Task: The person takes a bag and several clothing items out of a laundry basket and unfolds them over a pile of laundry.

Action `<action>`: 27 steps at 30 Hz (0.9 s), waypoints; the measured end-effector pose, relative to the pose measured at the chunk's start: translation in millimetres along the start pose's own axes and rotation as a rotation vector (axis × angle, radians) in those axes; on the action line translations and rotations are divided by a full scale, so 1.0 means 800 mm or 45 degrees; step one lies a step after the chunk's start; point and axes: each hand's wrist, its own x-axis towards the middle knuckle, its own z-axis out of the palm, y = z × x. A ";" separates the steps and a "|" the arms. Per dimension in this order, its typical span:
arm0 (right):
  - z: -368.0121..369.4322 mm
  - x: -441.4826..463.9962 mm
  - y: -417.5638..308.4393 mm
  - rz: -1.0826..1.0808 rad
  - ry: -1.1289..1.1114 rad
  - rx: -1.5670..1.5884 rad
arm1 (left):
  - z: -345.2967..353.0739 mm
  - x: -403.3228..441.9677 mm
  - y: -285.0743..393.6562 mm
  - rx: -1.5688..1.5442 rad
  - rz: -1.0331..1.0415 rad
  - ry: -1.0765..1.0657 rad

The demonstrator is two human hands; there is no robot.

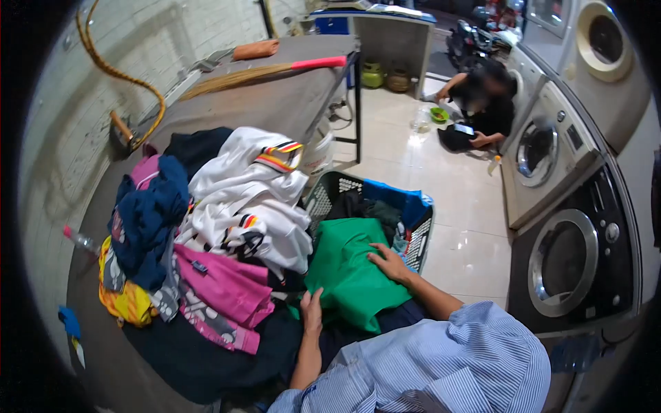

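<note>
Green cloth (348,258) under loosely spread right hand (390,264); left hand (311,311) at its edge, grip unclear; grey table (275,103), tiled laundry room (468,206).

The right grip (392,264) lies palm-down, spread, while the left grip (312,309) seems loosely curled.

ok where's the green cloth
Head view, near centre: the green cloth lies under the right hand, right of the pink garment, by the basket.

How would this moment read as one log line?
left hand: at green cloth edge; right hand: spread on green cloth; basket: beyond green cloth; clothes heap: at left
</note>
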 end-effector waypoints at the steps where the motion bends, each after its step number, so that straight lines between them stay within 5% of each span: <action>1: -0.003 -0.003 -0.004 -0.012 -0.046 0.008 | 0.006 0.000 0.008 0.061 0.086 0.024; 7: -0.032 -0.025 0.007 0.020 -0.037 0.167 | 0.081 0.005 0.093 0.344 0.559 -0.209; 13: -0.058 -0.038 -0.004 -0.036 0.065 0.170 | 0.183 -0.014 0.281 0.454 0.922 -0.473; 15: -0.065 -0.046 -0.009 -0.049 0.120 0.166 | 0.202 -0.017 0.352 0.502 0.979 -0.440; 18: -0.076 -0.043 -0.020 -0.091 0.220 0.166 | 0.218 0.000 0.429 0.001 1.362 -0.320; 19: -0.079 -0.041 -0.022 -0.106 0.256 0.166 | 0.204 -0.009 0.462 0.025 1.316 -0.311; 20: -0.081 -0.043 -0.022 -0.112 0.292 0.169 | 0.183 -0.024 0.491 0.383 1.432 -0.015; 21: -0.074 -0.041 -0.010 -0.108 0.312 0.170 | 0.164 -0.007 0.511 0.390 1.563 0.069; 22: -0.061 -0.035 0.009 -0.073 0.258 0.176 | 0.140 0.007 0.533 0.505 1.991 0.254; 24: -0.044 -0.036 0.020 -0.051 0.165 0.196 | 0.068 0.001 0.570 0.903 1.554 0.646; 25: -0.037 -0.040 0.020 -0.067 0.125 0.208 | 0.014 0.013 0.586 0.784 1.682 0.365; 26: -0.033 -0.042 0.015 -0.052 0.150 0.221 | -0.003 -0.002 0.591 0.633 1.473 0.477; 27: -0.029 -0.044 0.008 -0.030 0.084 0.179 | -0.055 -0.004 0.603 0.961 1.409 0.583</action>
